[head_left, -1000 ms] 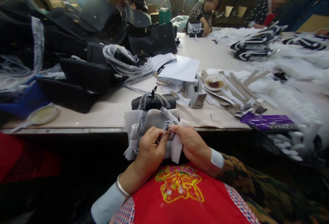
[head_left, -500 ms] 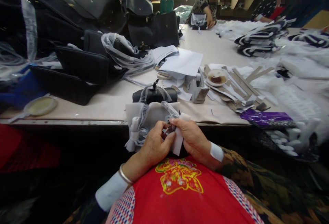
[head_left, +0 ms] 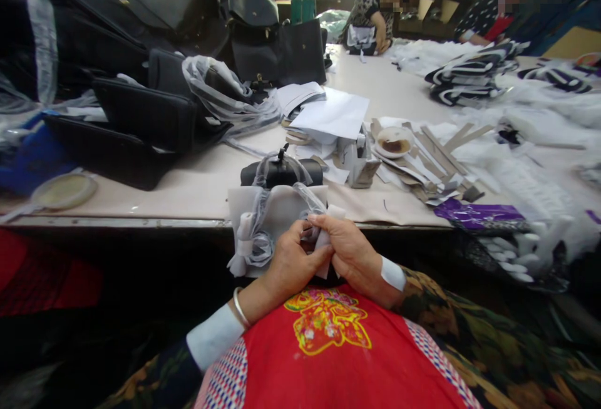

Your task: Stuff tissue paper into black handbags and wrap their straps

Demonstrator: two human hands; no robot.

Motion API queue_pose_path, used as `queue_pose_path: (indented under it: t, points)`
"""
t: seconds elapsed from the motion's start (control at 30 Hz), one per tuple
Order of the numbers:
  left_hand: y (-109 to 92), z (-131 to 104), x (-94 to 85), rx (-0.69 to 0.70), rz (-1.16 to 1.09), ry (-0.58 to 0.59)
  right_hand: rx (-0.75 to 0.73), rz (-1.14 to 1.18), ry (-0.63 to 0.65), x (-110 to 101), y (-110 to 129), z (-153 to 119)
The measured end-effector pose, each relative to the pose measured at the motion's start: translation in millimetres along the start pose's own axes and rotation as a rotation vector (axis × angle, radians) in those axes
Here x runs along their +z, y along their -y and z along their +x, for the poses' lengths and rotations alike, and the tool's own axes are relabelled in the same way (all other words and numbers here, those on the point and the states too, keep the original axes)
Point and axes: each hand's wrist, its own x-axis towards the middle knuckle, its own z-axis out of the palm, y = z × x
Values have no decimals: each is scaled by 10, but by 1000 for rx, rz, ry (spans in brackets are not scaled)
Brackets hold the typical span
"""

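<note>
My left hand (head_left: 288, 266) and my right hand (head_left: 350, 253) meet just below the table's front edge, fingers pinched together on a small dark part wrapped in white paper (head_left: 323, 252) and clear plastic. A pale grey-white bag piece (head_left: 277, 208) with crumpled clear wrap (head_left: 256, 240) hangs over the table edge right above my hands. Behind it on the table lies a black rolled bag (head_left: 282, 172) with plastic around it. What exactly sits between my fingertips is hidden.
Black handbags (head_left: 141, 121) pile up at the left. White paper sheets (head_left: 333, 114), cardboard strips (head_left: 441, 152), a small dish (head_left: 394, 143) and a purple sheet (head_left: 483, 213) lie to the right. A round lid (head_left: 63, 190) sits at the left edge. Two other people work at the far end.
My hands have closed tighter together around the wrapped part and shifted slightly; the view tilted down a little. The things on the table stayed put.
</note>
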Motion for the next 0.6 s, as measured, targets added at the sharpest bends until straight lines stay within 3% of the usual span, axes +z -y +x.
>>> queue_pose_path:
  t: [0.1,0.2,0.3,0.47,0.6]
  points:
    - [23,-5,35,40,75,-52,22,-59,109,-91,45,6]
    - [21,-13,31,1,125,-55,28,-162,325,-256,183,-22]
    - [26,-14,21,-24,116,-49,-21,-323,441,-427,343,-43]
    - [10,-14,20,-6,101,4,-40,-498,452,-512,392,4]
    - [-10,-47,-4,10,233,-9,-93,-540,422,-486,298,65]
